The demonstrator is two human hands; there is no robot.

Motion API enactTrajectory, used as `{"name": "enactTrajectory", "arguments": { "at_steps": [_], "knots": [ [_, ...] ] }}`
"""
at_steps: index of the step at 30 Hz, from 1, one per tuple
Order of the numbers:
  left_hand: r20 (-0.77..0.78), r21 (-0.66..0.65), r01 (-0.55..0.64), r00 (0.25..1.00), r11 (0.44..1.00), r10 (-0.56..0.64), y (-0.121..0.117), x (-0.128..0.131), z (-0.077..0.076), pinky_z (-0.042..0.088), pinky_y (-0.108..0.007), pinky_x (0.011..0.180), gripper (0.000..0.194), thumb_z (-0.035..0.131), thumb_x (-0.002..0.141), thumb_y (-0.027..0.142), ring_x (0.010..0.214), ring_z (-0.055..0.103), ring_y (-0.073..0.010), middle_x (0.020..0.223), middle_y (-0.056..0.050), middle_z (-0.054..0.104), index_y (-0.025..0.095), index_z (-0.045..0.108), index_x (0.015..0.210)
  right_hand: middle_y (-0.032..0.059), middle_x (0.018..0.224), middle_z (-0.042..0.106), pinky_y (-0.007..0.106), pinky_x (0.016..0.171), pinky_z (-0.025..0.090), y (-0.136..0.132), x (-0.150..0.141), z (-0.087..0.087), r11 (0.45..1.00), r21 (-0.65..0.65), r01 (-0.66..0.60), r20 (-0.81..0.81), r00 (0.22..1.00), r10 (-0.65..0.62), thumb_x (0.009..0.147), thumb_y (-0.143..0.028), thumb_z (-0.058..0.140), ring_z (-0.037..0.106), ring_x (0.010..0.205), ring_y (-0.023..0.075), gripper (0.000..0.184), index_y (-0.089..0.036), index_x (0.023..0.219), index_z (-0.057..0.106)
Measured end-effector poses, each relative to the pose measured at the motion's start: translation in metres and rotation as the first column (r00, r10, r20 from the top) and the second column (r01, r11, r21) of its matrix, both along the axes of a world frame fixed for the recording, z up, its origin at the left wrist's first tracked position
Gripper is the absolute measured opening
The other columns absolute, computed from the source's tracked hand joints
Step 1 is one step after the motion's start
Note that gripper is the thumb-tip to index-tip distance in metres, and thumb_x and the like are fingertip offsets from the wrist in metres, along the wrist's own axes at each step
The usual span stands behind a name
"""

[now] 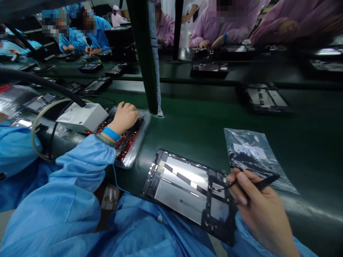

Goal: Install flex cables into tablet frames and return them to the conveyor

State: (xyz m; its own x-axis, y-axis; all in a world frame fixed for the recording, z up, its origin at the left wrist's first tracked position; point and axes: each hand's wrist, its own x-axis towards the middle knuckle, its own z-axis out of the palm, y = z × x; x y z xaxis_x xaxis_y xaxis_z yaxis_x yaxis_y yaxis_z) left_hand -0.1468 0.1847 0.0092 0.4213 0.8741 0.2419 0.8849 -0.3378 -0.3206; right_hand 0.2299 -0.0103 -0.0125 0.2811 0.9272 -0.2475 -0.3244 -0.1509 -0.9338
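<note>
An opened tablet chassis (184, 187), black frame with silvery plates, lies at the near edge of the green conveyor belt. My right hand (261, 210) is at its right end, fingers pinched on black tweezers (257, 182) whose tip touches the chassis. My left hand (125, 117) reaches left, fingers curled down onto a clear tray of small red and black parts (131, 141); what the fingers hold, if anything, is hidden. A blue band is on my left wrist.
A white box unit (83, 117) with cables sits left of the tray. A clear plastic bag (253, 155) lies right of the chassis. A dark post (143, 57) stands behind the tray. More chassis (264, 98) ride the belt; several people work across it.
</note>
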Motion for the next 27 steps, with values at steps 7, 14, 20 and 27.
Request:
{"name": "enactTrajectory", "arguments": {
  "at_steps": [7,14,20,27],
  "knots": [
    [0.276,0.031,0.312,0.91,0.95,-0.308,-0.063,0.032,0.016,0.02,-0.055,0.114,0.024,0.049,0.094,0.025,0.131,0.044,-0.0265,0.121,-0.008,0.063,0.021,0.069,0.106,0.0059,0.092,0.075,0.034,0.067,0.056,0.002,0.009,-0.023,0.913,0.245,-0.327,0.9,0.426,-0.089,0.088,-0.03,0.058,0.07,0.08,0.0231,0.02,-0.023,0.1,0.073],
    [0.424,-0.269,0.603,0.774,0.751,-0.47,-0.114,0.111,-0.031,0.022,-0.051,0.116,0.038,0.049,0.095,0.029,0.137,0.04,-0.0259,0.142,-0.012,0.052,0.016,0.051,0.131,0.009,0.097,0.075,0.029,0.076,0.053,0.014,-0.025,-0.046,0.798,0.293,-0.527,0.947,0.048,-0.317,0.089,-0.005,0.047,0.07,0.084,0.0193,0.03,-0.013,0.11,0.066],
    [0.5,-0.358,0.546,0.797,0.758,-0.338,-0.122,0.126,-0.057,0.043,-0.044,0.098,0.031,0.05,0.094,0.025,0.119,0.055,-0.0265,0.129,-0.015,0.06,0.012,0.054,0.121,0.0102,0.106,0.073,0.029,0.074,0.051,0.015,-0.028,-0.05,0.768,0.165,-0.619,0.947,-0.118,-0.298,0.086,-0.005,0.051,0.067,0.087,0.0203,0.029,-0.014,0.108,0.068],
    [0.528,-0.275,0.604,0.745,0.748,-0.408,-0.125,0.122,-0.058,0.044,-0.043,0.093,0.022,0.043,0.095,0.017,0.114,0.058,-0.0256,0.126,-0.014,0.063,0.012,0.058,0.11,0.0124,0.109,0.071,0.032,0.073,0.047,0.013,-0.031,-0.045,0.752,0.103,-0.651,0.934,-0.197,-0.299,0.088,-0.007,0.05,0.064,0.085,0.0224,0.027,-0.013,0.107,0.068]
  ]
}}
